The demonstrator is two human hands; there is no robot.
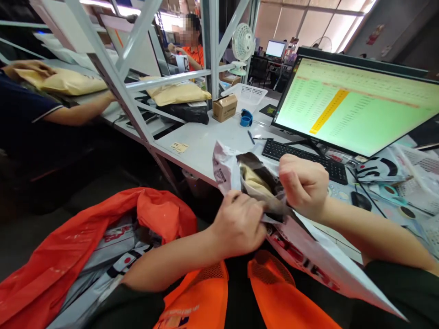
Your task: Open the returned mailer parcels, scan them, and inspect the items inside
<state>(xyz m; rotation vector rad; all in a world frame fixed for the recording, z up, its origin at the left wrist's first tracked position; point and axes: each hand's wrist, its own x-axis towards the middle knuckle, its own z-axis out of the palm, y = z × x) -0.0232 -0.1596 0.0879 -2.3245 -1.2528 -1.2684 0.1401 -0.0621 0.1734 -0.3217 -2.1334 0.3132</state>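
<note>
A white plastic mailing bag (308, 253) with red and black print is torn along its top, held over my lap at the desk's front edge. Through the tear shows its dark lining and a pale yellow padded envelope (255, 179) inside. My left hand (240, 221) is closed round the near edge of the tear. My right hand (303, 185) is a fist on the far side, at the bag's torn edge. What its fingers pinch is mostly hidden, but the film runs up to them.
A red sack (103, 214) full of grey mailers stands at my left. On the desk are a keyboard (305, 160), a monitor (356, 105), a mouse (361, 201), a small carton (224, 108) and blue tape (246, 118). A metal frame (137, 119) separates off a co-worker's arm (78, 109).
</note>
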